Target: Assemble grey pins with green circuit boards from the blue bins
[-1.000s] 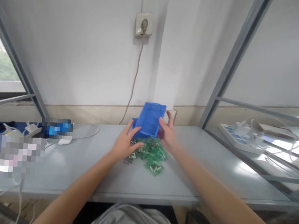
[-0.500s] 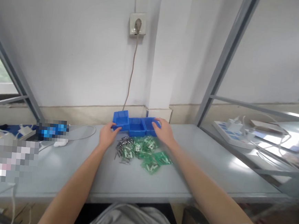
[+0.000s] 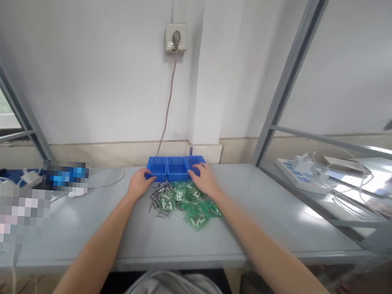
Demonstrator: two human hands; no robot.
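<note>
Leftmost blue bin (image 3: 157,168), tilted earlier, now sits level.

Free to pass at the back right corner of the desk (image 3: 243,187). Blocked midway along the back edge by blue bins (image 3: 176,177), then frontward by green packets (image 3: 191,206) and metal pins (image 3: 158,196).

Soft daylight, glare on tabletop (image 3: 313,215), blurred right edge, dark top-right corner

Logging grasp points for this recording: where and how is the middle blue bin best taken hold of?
Probably by the front rim of the middle blue bin, coming down from the person's side to pinch that wall. Its open top faces up, while the left blue bin and right blue bin crowd its side walls; green packets lie low in front.
</note>
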